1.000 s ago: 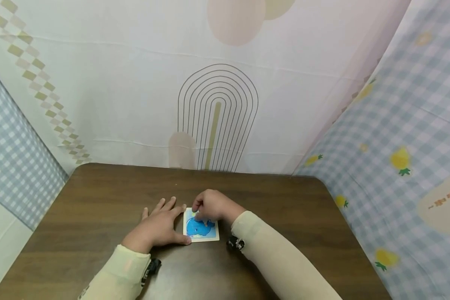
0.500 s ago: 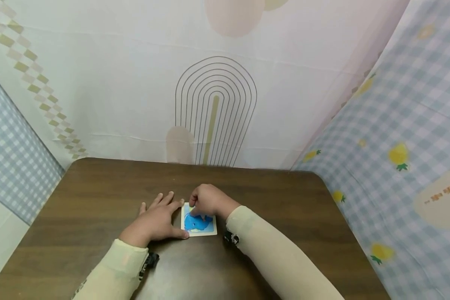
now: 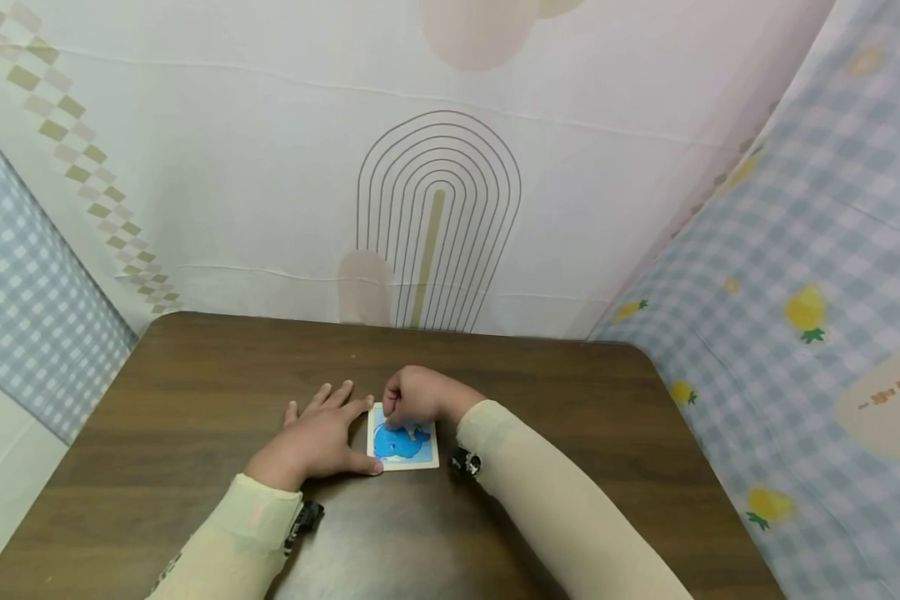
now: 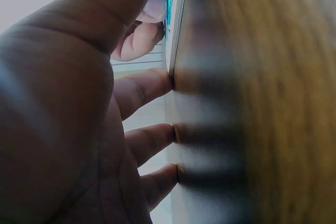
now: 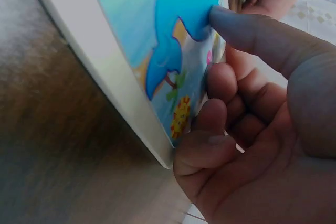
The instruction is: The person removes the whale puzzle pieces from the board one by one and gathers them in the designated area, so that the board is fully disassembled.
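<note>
A small square picture board with a pale raised border lies on the table; a blue whale-like animal is printed on it. My right hand is over its upper part, fingers curled, and the thumb presses on the blue animal in the right wrist view. Nothing shows between that thumb and the fingers. On the board's left side my left hand rests with fingers spread, index fingertip at the upper left corner and thumb at the lower edge. In the left wrist view, its fingertips touch the tabletop. My right hand covers the board's upper right part.
The dark wooden table extends around both hands. Behind it hangs a pale patterned cloth, with a checked cloth along the right side. A black wrist device sits at each sleeve.
The right thumb has shifted slightly left over the picture. My left hand stays at the board's left side. The whole head view has moved a little.
</note>
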Motion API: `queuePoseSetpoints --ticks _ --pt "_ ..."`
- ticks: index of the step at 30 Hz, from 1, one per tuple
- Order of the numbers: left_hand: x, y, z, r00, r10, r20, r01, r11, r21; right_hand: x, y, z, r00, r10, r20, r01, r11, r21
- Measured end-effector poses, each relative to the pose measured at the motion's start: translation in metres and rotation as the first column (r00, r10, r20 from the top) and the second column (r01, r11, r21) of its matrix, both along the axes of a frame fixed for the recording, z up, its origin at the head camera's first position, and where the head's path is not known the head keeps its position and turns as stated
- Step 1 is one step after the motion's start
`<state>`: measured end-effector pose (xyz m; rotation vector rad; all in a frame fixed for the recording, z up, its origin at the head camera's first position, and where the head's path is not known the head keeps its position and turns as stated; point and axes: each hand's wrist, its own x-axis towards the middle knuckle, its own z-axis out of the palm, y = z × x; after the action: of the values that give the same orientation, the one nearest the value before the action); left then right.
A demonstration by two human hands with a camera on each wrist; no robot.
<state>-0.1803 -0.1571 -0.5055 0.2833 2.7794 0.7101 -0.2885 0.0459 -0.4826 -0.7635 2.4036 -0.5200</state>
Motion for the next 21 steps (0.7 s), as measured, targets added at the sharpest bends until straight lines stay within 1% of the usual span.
queuePoseSetpoints --ticks 3,6,11,18,21 --pt "0.000 0.001 -0.001 1.000 0.001 0.003 -0.001 1.000 -0.002 0.002 0.001 -0.001 1.000 -0.010 -0.015 0.010 1.000 0.011" --pt "-0.001 0.001 -0.001 1.000 0.001 0.008 -0.001 1.000 -0.006 0.004 0.000 -0.003 0.998 -0.024 -0.051 0.026 0.999 0.030" --pt "-0.001 0.002 -0.001 1.000 0.000 0.010 0.000 1.000 -0.012 0.006 -0.002 -0.004 0.994 -0.014 -0.111 0.019 0.999 0.047" --pt "0.000 0.002 0.001 1.000 -0.004 0.010 0.004 1.000 -0.003 0.010 -0.003 -0.003 0.988 -0.036 -0.148 0.041 0.999 0.033" --pt "0.001 0.002 0.001 1.000 -0.009 0.016 0.009 1.000 0.000 0.012 -0.003 -0.001 0.988 -0.036 -0.150 0.041 0.999 0.033"
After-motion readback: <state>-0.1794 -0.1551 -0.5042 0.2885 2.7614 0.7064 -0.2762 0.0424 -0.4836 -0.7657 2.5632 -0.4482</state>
